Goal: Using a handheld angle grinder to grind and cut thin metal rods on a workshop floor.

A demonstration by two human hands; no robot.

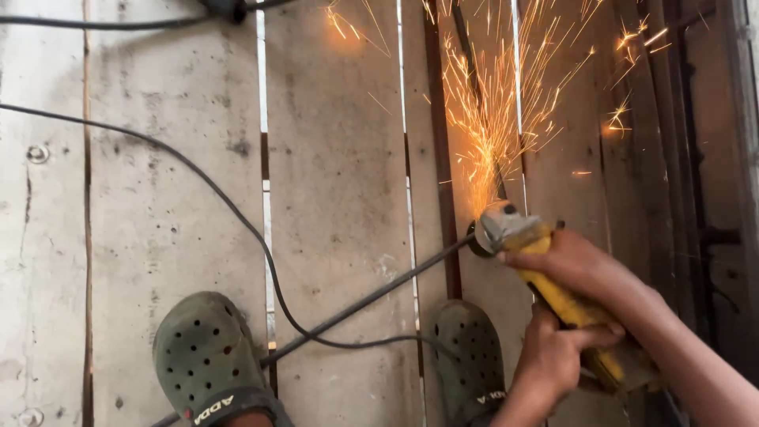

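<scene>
Yellow angle grinder (545,273) at lower right, disc on a thin steel rod (371,299) lying across floor planks (336,198), sparks (490,119) flying upward. We clench both grips on it: right hand (573,265) near the head, left hand (553,356) on the rear handle. Green clogs (207,352) flank the rod.

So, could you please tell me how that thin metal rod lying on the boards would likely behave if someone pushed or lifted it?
The rod looks round and slim, so it would probably roll on the flat boards. It runs dead straight, unlike the looping cable, so it is likely stiff, perhaps whippy if lifted at one end.
</scene>
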